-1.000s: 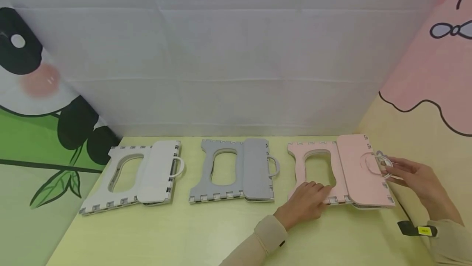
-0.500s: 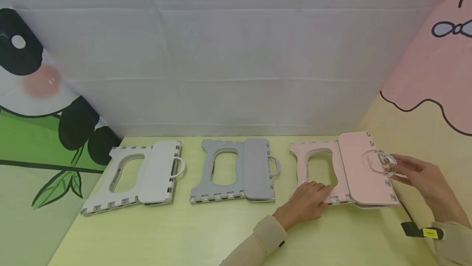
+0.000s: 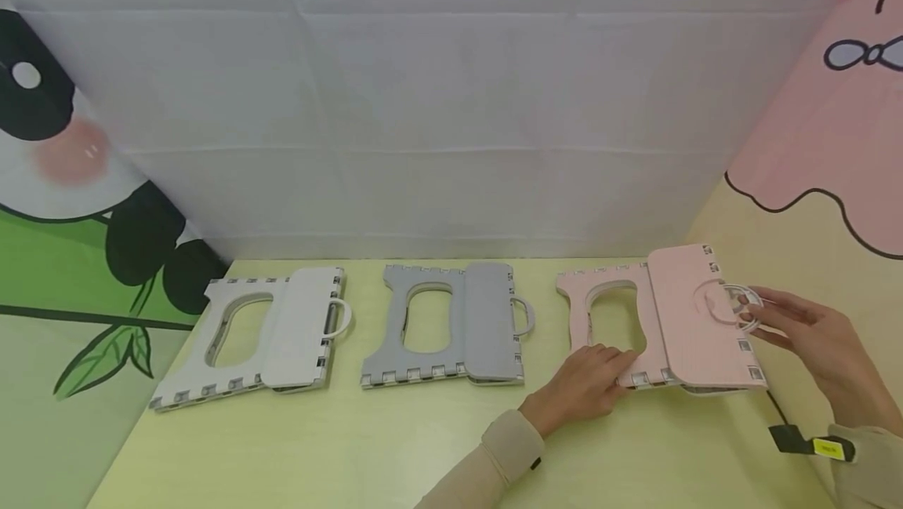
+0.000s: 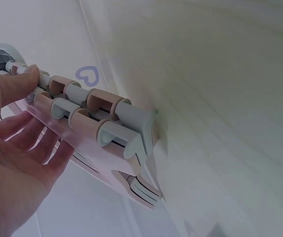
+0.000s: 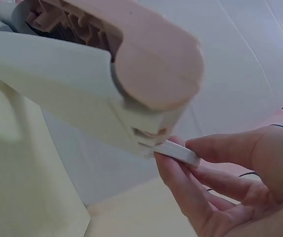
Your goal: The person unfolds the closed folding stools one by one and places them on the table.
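Observation:
A pink folding step stool [image 3: 698, 344], folded flat, is at the right of the table in the head view, its right end tilted up. My left hand [image 3: 585, 382] grips its near edge beside the oval opening. In the left wrist view, the thumb [image 4: 20, 86] lies on the pink-and-white hinged edge [image 4: 79, 111] and the fingers are against the pink face. My right hand [image 3: 811, 336] pinches the white carry handle [image 5: 183, 154] at the stool's right end between thumb and fingertips. The fold between the stool's panels gapes slightly in the right wrist view.
A grey folded stool [image 3: 488, 329] lies in the middle of the pale yellow table [image 3: 339, 454], and a white one [image 3: 299, 336] at the left. A white wall sheet [image 3: 451, 125] stands behind them. A black strap with a yellow label [image 3: 827, 449] is at my right wrist.
The pink stool's right end has risen and shifted a little to the right, with my right hand moving along on its handle. My left hand keeps its grip nearly in place.

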`<move>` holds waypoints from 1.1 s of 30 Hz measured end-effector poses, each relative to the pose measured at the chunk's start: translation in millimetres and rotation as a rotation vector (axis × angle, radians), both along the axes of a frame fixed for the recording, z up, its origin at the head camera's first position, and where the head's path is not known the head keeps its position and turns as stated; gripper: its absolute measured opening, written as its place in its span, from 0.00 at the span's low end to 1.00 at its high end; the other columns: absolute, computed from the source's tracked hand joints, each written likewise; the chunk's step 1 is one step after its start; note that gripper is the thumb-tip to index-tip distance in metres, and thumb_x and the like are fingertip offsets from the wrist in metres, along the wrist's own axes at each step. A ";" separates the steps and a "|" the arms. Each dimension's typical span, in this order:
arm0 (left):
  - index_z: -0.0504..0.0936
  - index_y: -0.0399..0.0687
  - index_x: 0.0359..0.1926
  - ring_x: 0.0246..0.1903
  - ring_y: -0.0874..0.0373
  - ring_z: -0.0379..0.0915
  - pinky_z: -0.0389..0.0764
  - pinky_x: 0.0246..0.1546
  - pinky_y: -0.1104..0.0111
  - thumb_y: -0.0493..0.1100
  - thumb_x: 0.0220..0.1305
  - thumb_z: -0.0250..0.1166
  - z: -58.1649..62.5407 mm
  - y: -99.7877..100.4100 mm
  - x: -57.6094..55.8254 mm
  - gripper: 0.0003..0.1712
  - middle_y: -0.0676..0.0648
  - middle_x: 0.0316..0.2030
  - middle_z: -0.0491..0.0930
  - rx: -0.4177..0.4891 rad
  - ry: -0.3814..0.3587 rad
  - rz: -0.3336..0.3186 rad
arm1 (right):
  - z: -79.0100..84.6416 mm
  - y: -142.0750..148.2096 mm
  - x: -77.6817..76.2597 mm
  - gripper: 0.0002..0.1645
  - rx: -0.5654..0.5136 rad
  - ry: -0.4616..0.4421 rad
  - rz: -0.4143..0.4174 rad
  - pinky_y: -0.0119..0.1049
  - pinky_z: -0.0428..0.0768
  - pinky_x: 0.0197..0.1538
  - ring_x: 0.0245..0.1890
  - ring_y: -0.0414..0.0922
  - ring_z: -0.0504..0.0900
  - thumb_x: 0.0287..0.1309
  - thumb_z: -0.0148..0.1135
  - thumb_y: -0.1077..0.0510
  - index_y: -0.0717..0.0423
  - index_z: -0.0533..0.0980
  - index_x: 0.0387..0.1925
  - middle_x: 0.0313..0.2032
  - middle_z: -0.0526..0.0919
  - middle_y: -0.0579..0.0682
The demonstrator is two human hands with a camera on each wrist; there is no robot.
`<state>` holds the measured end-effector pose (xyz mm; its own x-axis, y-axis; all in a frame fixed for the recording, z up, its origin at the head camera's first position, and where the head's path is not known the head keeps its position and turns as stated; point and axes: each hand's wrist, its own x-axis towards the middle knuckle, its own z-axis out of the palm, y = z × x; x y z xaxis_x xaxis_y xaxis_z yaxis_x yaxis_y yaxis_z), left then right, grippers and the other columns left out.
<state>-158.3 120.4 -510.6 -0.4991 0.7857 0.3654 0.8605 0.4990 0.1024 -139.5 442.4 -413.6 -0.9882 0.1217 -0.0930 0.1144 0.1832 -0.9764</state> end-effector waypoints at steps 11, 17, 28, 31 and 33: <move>0.72 0.44 0.71 0.52 0.63 0.78 0.74 0.56 0.77 0.52 0.75 0.63 3.3 -2.7 1.6 0.30 0.52 0.54 0.82 0.036 -0.040 -0.031 | 10.6 -3.6 5.1 0.16 -0.209 0.007 0.003 0.28 0.85 0.44 0.43 0.31 0.86 0.69 0.66 0.61 0.46 0.84 0.55 0.46 0.87 0.32; 0.74 0.44 0.70 0.50 0.64 0.79 0.75 0.53 0.79 0.53 0.73 0.65 2.2 -2.7 0.8 0.31 0.52 0.53 0.83 0.086 -0.029 -0.034 | 14.7 -7.8 7.2 0.17 -0.253 0.054 0.013 0.27 0.85 0.44 0.43 0.32 0.86 0.71 0.63 0.64 0.45 0.84 0.55 0.47 0.87 0.34; 0.75 0.44 0.68 0.49 0.66 0.78 0.74 0.53 0.80 0.54 0.72 0.67 5.3 -4.0 -1.9 0.31 0.53 0.52 0.84 0.120 -0.089 -0.054 | 24.5 -18.1 9.0 0.18 -0.260 0.105 0.000 0.27 0.85 0.44 0.43 0.32 0.86 0.70 0.63 0.64 0.45 0.84 0.56 0.48 0.86 0.33; 0.75 0.43 0.69 0.49 0.66 0.78 0.74 0.54 0.80 0.55 0.72 0.67 6.5 -5.0 -2.2 0.32 0.52 0.53 0.84 0.120 -0.106 -0.067 | 27.4 -19.9 9.4 0.19 -0.246 0.105 0.006 0.26 0.84 0.45 0.44 0.31 0.86 0.70 0.63 0.64 0.45 0.83 0.58 0.49 0.86 0.33; 0.74 0.43 0.69 0.49 0.66 0.77 0.74 0.55 0.80 0.55 0.72 0.66 7.5 -5.5 -2.7 0.32 0.52 0.53 0.84 0.121 -0.120 -0.075 | 29.5 -21.1 9.7 0.19 -0.241 0.103 0.006 0.26 0.84 0.45 0.44 0.31 0.86 0.71 0.63 0.63 0.44 0.83 0.58 0.49 0.87 0.33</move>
